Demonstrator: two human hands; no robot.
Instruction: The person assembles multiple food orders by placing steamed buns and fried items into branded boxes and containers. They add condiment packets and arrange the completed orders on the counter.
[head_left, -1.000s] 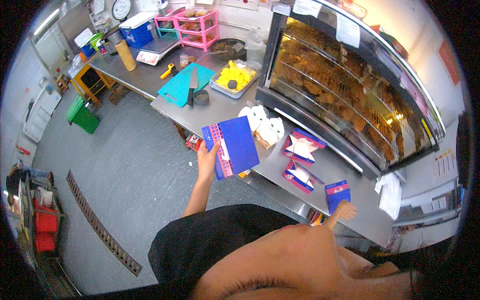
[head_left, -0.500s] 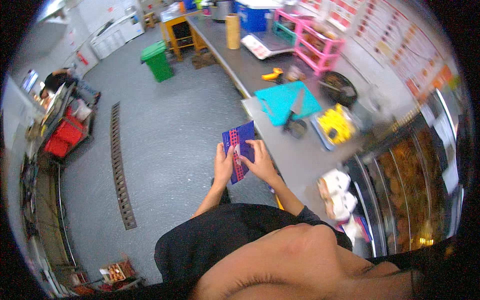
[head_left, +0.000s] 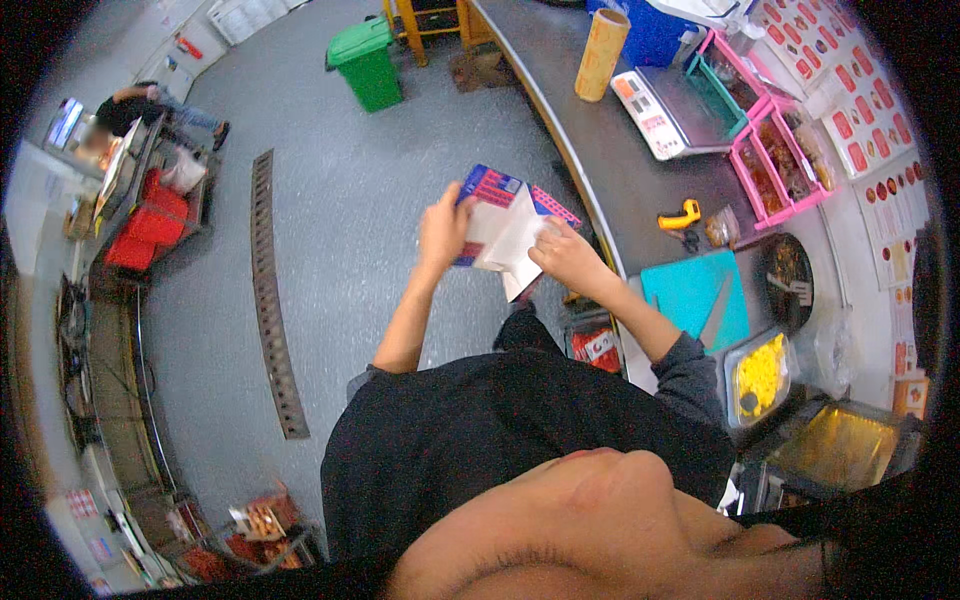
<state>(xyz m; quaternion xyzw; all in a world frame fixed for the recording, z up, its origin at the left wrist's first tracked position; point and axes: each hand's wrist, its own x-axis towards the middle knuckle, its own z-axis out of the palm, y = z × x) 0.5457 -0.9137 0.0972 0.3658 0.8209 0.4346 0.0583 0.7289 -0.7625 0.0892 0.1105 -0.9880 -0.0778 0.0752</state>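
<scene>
In front of my body, over the floor beside the counter, I hold a blue and red printed paper packet point(head_left: 490, 222) in both hands. It is spread apart, so its plain white inner faces show; I cannot tell whether it is a bag or a folding box. My left hand point(head_left: 443, 230) is closed on its left edge, the thumb at the upper side. My right hand point(head_left: 568, 256) pinches a white flap at the right. Nothing shows inside the packet.
Along the right runs a metal counter point(head_left: 540, 50) with a scale point(head_left: 650, 115), pink baskets point(head_left: 775, 165), a teal cutting board point(head_left: 690, 290) with a knife, and a tray of yellow food point(head_left: 760, 375). A green bin point(head_left: 365, 65) stands ahead. At far left a person point(head_left: 125, 108) bends over a cart.
The packet has gone from flat to spread, showing its white inside. My hands have moved farther apart. The view has turned toward the right, bringing the counter's baskets and scale closer.
</scene>
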